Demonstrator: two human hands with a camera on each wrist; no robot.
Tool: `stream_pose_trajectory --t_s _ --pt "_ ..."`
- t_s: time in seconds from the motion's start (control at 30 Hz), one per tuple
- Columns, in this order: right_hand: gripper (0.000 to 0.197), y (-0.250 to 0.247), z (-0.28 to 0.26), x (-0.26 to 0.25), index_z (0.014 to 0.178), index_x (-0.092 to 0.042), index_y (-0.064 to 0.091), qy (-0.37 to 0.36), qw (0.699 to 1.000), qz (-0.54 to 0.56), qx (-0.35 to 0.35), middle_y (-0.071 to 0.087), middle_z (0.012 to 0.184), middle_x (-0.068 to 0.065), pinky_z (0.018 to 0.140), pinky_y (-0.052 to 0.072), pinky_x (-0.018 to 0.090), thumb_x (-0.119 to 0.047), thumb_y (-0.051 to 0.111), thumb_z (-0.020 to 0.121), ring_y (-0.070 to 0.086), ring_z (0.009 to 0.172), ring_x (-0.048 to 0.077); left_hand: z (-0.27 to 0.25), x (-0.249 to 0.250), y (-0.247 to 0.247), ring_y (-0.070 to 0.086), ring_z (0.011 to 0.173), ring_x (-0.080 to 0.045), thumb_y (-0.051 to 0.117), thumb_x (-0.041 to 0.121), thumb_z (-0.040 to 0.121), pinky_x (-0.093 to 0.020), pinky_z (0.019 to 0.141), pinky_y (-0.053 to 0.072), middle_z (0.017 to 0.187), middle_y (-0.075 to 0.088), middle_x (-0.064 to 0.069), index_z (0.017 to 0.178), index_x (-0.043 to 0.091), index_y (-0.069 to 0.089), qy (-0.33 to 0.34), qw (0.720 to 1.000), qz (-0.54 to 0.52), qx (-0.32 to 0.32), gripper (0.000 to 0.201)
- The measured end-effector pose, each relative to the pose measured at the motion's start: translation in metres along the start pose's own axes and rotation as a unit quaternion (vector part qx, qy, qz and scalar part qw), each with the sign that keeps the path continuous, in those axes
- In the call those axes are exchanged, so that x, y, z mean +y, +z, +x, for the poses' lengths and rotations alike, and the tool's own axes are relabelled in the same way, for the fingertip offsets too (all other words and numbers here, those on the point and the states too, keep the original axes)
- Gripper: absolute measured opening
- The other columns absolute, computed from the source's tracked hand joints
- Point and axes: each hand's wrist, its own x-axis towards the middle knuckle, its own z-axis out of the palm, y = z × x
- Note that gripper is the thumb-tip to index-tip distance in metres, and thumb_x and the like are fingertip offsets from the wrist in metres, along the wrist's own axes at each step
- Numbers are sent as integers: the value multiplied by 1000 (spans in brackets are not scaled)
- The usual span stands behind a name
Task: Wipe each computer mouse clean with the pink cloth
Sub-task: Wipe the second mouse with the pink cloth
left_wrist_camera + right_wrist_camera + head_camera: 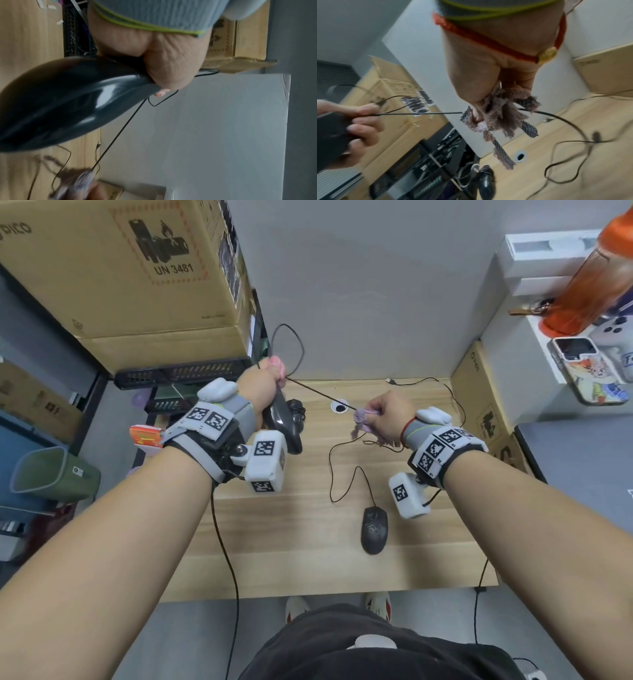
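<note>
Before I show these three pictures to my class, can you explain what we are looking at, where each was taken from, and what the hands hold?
No machine here: a person wears three cameras, one on the head and one on each wrist. The head view looks down on both arms over a wooden desk. The left hand grips a black mouse lifted off the desk. The right hand holds the pink cloth bunched around that mouse's cable, which runs taut between the hands. A second mouse lies on the desk, untouched. The left wrist view shows the held mouse up close; the right wrist view shows the cloth wrapped on the cable.
</note>
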Motion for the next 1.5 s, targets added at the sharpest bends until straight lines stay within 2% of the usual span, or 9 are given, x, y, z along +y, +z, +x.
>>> stream_pose_trajectory --t_s 0.13,0.23,0.37,0.53,0.7,0.83,1.07,1.27,1.5 --pt "22 -10 -2 26 66 -15 65 106 994 3 39 57 39 -2 34 41 21 -23 61 86 55 33 19 9 4 -21 50 58 -10 42 30 104 -26 59 43 70 52 7 76 27 49 -10 998 -26 52 29" --pt "13 -18 2 23 77 -15 65 115 992 14 56 69 66 7 48 54 30 -23 58 86 64 52 25 10 1 -19 50 59 -11 42 29 103 -25 59 42 70 52 6 75 27 49 2 999 13 45 29" --pt "29 -21 10 -1 71 -13 66 68 991 35 111 71 64 11 59 61 45 -37 55 83 70 60 30 6 -3 0 45 59 -15 42 31 104 -26 58 37 68 50 1 69 24 53 29 992 122 -8 37" --pt "39 -23 3 -54 69 -7 67 -63 986 51 143 66 55 14 48 56 38 -43 59 81 67 53 31 0 -11 17 38 58 -14 42 40 104 -27 58 31 71 48 -4 68 25 66 43 986 155 -45 45" --pt "31 -15 -7 -80 78 -11 72 -154 985 11 80 66 57 15 55 53 36 -40 64 85 59 50 19 -4 -6 25 50 76 -22 46 42 103 -31 76 39 78 57 -5 66 23 67 26 993 117 -23 46" --pt "28 -6 -8 -80 78 -9 71 -172 983 -51 33 66 60 15 64 55 40 -35 64 85 63 60 29 -3 -4 23 68 96 -33 45 51 97 -40 94 52 95 74 -9 73 25 77 20 996 58 -60 48" --pt "22 3 -6 -79 71 -16 70 -177 982 -55 40 63 51 6 66 55 34 -33 64 83 63 59 23 -10 -2 28 46 55 -14 45 34 104 -26 58 39 58 47 6 63 22 53 42 997 22 -58 44" --pt "24 -2 -4 -59 68 -16 70 -143 988 -51 22 60 44 0 46 46 17 -33 64 84 59 41 9 -5 0 18 40 59 -15 43 36 101 -35 70 34 55 46 12 59 28 55 39 997 11 -61 45" --pt "32 -3 1 6 62 -10 64 -1 1000 -23 20 61 45 5 36 47 25 -35 67 82 57 33 17 13 11 -24 50 59 -11 44 26 104 -23 61 41 71 52 4 76 24 49 13 999 -7 43 29"
